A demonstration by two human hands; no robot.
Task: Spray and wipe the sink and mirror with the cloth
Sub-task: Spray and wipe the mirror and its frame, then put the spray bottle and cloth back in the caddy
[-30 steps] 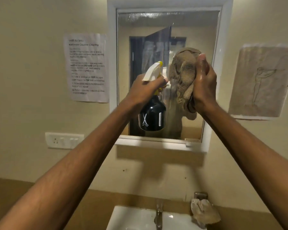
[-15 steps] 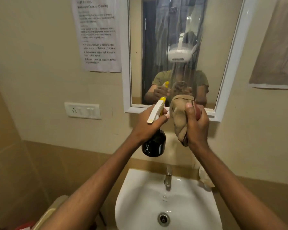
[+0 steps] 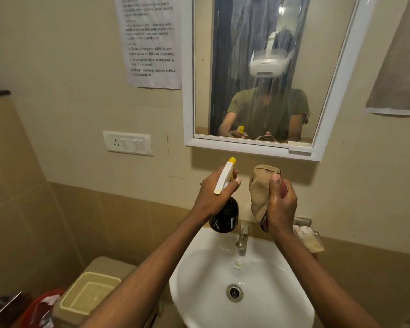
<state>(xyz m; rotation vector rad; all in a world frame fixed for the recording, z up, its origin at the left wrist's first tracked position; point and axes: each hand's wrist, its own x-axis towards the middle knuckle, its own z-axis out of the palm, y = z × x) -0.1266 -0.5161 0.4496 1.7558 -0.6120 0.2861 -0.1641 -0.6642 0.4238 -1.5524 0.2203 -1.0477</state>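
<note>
Near: white sink (image 3: 194,301), bowl holds only drain (image 3: 234,292). Above it, my left hand (image 3: 211,200) wraps fingers round spray bottle (image 3: 224,216); right hand (image 3: 282,207) clutches bunched cloth (image 3: 260,192). Far: streaked mirror (image 3: 246,43). I judge sink step next: aim nozzle down, spray, wipe.

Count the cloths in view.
2. One cloth is gripped in the right hand above the sink; another cloth lies at the sink's right rear edge, partly hidden.
</note>
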